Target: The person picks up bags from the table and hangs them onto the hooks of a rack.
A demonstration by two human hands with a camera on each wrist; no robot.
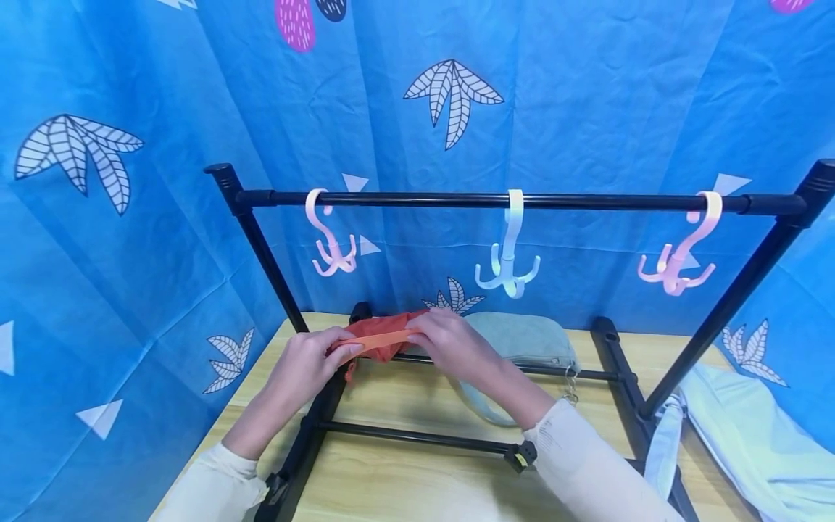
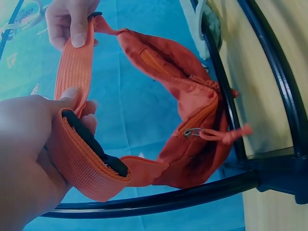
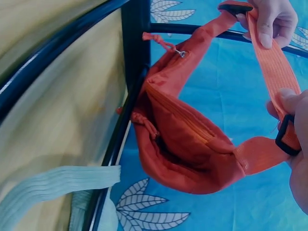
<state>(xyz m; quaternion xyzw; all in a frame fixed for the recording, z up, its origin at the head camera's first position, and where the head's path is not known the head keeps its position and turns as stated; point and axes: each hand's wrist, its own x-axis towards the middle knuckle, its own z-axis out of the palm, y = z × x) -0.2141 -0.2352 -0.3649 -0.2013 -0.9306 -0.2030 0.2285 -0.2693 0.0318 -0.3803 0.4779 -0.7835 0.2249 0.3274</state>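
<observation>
An orange-red waist bag [image 3: 187, 130] with zippered pockets and cord pulls hangs below its orange webbing strap [image 1: 381, 339]. My left hand [image 1: 306, 366] pinches one end of the strap between thumb and fingers, beside a black buckle [image 2: 94, 142]. With the other end, my right hand [image 1: 450, 344] does the same, next to a second black slider [image 3: 287, 134]. Between both hands the strap stretches nearly flat. In the head view the hands partly hide the bag, which is close to the rack's lower bar.
A black rack's top bar [image 1: 424, 200] carries a pink hook [image 1: 333, 250], a light blue hook [image 1: 507, 268] and another pink hook [image 1: 678, 261]. A pale green bag [image 1: 522, 337] lies behind the lower bar. Light blue cloth [image 1: 763, 428] lies right of the rack on the wooden table [image 1: 391, 486].
</observation>
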